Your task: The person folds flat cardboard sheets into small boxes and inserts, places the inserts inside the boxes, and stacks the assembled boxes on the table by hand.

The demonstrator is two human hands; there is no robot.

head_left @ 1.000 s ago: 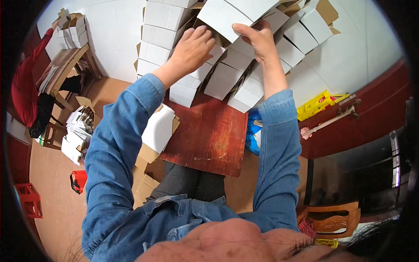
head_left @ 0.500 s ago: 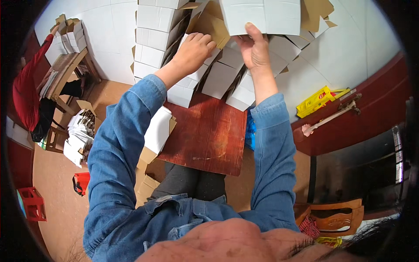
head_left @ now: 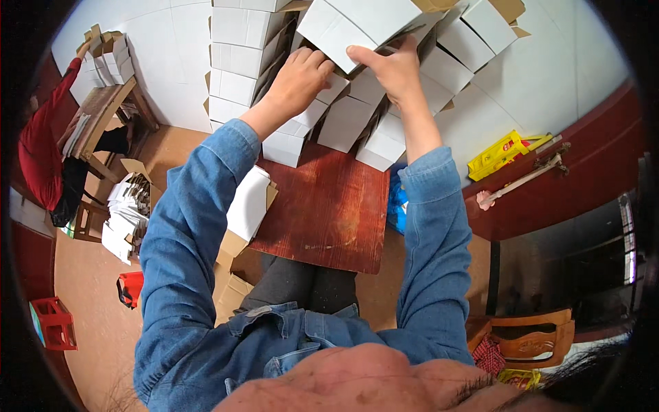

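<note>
A white cardboard box [head_left: 357,31] is tilted above the front of the stacked boxes. My right hand [head_left: 395,72] grips it by its near lower end, thumb on the white face and fingers behind. Beside the box's left edge, my left hand [head_left: 296,81] is curled closed against the stack; its fingertips are hidden, so what they hold cannot be made out. Rows of white stacked boxes [head_left: 347,123] with brown insides stand at the far edge of a red-brown wooden table [head_left: 322,213].
Folded white cartons [head_left: 248,204] lie at the table's left side. A box of flat cartons [head_left: 127,220] and red stool [head_left: 53,323] stand on the floor at left. Another person in a red sleeve [head_left: 41,151] works at a wooden bench [head_left: 103,113]. A wooden chair [head_left: 535,340] is at right.
The box in my right hand has turned and shifted left, its near corner now pointing toward me. My left hand has stayed almost in place.
</note>
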